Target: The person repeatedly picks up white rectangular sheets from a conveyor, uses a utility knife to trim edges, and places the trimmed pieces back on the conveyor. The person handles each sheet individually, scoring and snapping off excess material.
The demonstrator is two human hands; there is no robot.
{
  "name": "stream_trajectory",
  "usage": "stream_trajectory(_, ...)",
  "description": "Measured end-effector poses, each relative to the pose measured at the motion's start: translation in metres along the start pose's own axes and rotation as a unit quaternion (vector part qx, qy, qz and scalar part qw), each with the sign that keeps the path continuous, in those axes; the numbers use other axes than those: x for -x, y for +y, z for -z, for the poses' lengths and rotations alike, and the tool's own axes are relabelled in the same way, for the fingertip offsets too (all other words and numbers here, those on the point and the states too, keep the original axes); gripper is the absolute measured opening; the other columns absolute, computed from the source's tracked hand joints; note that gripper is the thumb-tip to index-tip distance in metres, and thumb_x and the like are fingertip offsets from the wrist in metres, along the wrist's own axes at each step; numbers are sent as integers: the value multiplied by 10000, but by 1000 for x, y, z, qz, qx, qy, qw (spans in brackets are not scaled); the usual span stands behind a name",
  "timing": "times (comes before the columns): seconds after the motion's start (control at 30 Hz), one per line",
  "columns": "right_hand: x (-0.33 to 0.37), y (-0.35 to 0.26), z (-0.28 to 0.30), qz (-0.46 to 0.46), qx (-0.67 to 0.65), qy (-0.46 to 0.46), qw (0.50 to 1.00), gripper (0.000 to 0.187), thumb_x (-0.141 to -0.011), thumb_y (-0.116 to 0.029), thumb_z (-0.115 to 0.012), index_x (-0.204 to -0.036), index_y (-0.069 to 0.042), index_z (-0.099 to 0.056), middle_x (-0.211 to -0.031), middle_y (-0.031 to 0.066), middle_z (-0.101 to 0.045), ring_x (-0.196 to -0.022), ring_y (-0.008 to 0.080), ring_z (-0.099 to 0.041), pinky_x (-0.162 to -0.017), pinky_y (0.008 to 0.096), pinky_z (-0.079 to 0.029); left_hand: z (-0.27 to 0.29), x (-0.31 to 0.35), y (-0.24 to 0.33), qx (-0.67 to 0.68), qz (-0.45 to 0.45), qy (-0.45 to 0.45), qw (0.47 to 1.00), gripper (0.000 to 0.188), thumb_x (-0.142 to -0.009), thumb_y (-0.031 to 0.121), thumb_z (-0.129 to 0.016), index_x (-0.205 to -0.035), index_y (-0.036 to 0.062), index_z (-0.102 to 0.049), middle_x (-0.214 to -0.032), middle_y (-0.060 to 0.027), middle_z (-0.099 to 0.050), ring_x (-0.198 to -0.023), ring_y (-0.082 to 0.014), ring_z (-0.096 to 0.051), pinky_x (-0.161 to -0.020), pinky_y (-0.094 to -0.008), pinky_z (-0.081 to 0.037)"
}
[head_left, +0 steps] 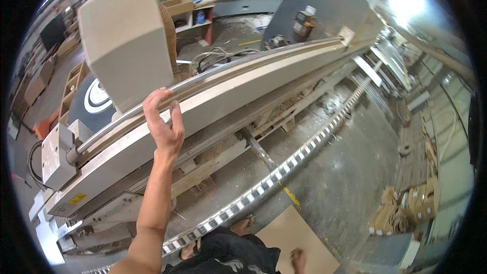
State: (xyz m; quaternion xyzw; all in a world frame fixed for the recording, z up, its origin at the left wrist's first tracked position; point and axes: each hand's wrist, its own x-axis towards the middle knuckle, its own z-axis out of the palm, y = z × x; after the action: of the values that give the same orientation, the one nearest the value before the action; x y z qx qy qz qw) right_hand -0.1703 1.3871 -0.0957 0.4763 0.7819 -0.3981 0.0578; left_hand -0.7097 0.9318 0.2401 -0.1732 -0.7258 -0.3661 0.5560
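My left hand [165, 124] reaches over the long pale beam [238, 94] of a large machine. Its fingers bend over the metal rod [114, 125] along the beam's top, with the thumb spread apart on the near side. Whether the fingertips press on the rod is hard to make out. Just beyond them stands a big cream machine housing [124, 45]. My right hand [298, 260] hangs low at the bottom edge, above a flat brown board [291, 233] on the floor. Its fingers are too dark and small to read.
A curved roller track [274, 175] with pale rollers crosses the floor between my body and the beam. My bare feet [242, 224] are beside it. Stacked cardboard [406, 208] lies at the right. A dark panel [324, 10] stands behind the beam; cables [213, 58] lie behind it.
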Motion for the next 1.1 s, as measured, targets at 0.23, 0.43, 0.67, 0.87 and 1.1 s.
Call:
stream_trajectory(0.23,-191,-448,209,305,63,84,947,243,-1123,-214,-588,-1200,9,-645,-1073,108,-728,-982,174,-654,-889,331,-536,-68,-6,-9,-377,117,-106,913,295,-1039,262,-688,-1260,69,-655,-1131,-100,-728,-1097,-280,-658,-1061,-444,-420)
stream_trajectory(0.43,-267,-693,233,481,48,47,874,291,-1105,-263,-616,-1209,7,-649,-1078,116,-730,-1015,219,-658,-979,378,-517,-91,-3,0,-383,138,-69,911,303,-1083,329,-611,-1120,32,-656,-1019,-108,-691,-993,-305,-612,-1030,-448,-394)
stream_trajectory(0.67,-202,-1030,-68,831,176,-270,454,239,-1037,-203,-645,-1174,-20,-712,-1167,169,-742,-1104,364,-702,-976,424,-545,-101,-4,8,-436,221,-57,870,271,-1084,313,-593,-1049,46,-617,-958,-99,-633,-947,-297,-550,-989,-446,-377)
stream_trajectory(0.87,-177,-1101,-425,845,492,-148,149,328,-1021,-337,-648,-1153,-56,-752,-1190,168,-772,-1095,362,-753,-869,489,-619,-111,-2,-5,-401,195,26,895,210,-1017,262,-647,-981,56,-659,-842,-73,-683,-820,-288,-621,-970,-470,-452)
stream_trajectory(1.1,-172,-998,-584,888,92,-396,215,421,-1045,-272,-585,-1392,-37,-625,-1301,247,-711,-1175,413,-709,-1011,503,-579,-107,-8,-1,-395,183,40,900,215,-1006,261,-636,-968,54,-678,-828,-78,-717,-813,-280,-658,-969,-463,-479)
